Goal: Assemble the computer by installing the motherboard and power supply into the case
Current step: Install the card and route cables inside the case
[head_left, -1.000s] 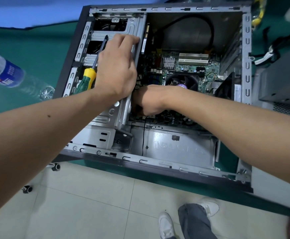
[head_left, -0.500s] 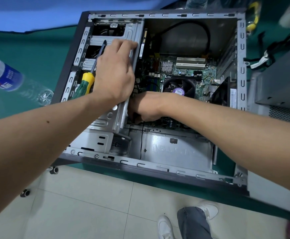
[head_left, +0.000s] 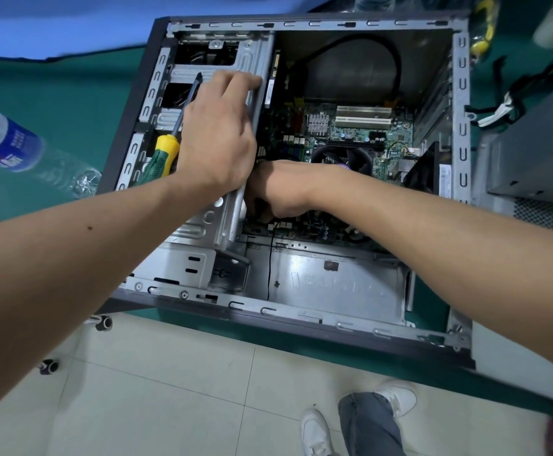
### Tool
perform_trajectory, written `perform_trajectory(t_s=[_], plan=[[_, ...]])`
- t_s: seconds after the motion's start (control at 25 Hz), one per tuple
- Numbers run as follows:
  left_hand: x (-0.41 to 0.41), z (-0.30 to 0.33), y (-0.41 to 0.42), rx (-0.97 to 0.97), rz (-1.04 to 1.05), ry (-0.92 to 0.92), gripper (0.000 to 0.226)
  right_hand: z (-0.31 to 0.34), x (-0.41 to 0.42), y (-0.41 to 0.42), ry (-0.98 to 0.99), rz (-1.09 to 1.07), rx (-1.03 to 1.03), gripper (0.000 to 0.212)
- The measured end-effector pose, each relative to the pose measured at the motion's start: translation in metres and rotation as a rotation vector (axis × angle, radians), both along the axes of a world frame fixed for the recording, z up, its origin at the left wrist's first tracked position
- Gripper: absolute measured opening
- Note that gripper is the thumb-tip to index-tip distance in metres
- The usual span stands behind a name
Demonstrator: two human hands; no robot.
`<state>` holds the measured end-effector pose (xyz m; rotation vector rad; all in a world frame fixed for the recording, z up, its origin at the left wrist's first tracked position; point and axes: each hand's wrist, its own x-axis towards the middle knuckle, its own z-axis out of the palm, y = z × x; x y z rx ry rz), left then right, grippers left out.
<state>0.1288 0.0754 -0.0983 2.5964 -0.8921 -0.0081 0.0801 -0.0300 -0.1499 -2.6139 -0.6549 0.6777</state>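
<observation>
Left hand point(head_left: 217, 139) laid on the metal drive cage point(head_left: 202, 218), fingers point(head_left: 235, 81) loosely curled and close together over its upper edge, a yellow-and-green screwdriver point(head_left: 166, 149) tucked under the palm and pointing toward 1 o'clock. Right hand point(head_left: 278, 189) at the centre of the open case point(head_left: 461, 133), curled downward against the lower left edge of the motherboard point(head_left: 357, 133); fingers hidden beneath the hand, so cannot tell whether pinching anything. Motherboard seated flat inside the case, with one round fan point(head_left: 337, 158) and two pale slots point(head_left: 364, 115). Case lying on its side on a green worktop point(head_left: 54, 93). One plastic bottle point(head_left: 8, 139) at 9 o'clock, lying on its side. One grey box point(head_left: 538, 153) at 3 o'clock, just beside the case. Pale tiled floor point(head_left: 170, 390) at 6 o'clock, with two white shoes point(head_left: 314, 432).
</observation>
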Motion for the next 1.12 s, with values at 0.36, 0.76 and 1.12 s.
perform_trajectory(t_s=[0.36,0.76,1.12], plan=[[-0.001,0.001,0.0,0.005,0.003,0.0,0.045,-0.006,-0.003,0.006,-0.07,0.12,-0.14,0.014],[-0.001,0.001,0.0,0.007,0.004,-0.004,0.045,-0.007,-0.004,0.01,-0.09,0.182,-0.145,0.014],[0.0,0.001,0.0,0.007,0.007,-0.004,0.044,-0.004,-0.007,0.015,-0.112,0.195,-0.189,0.017]])
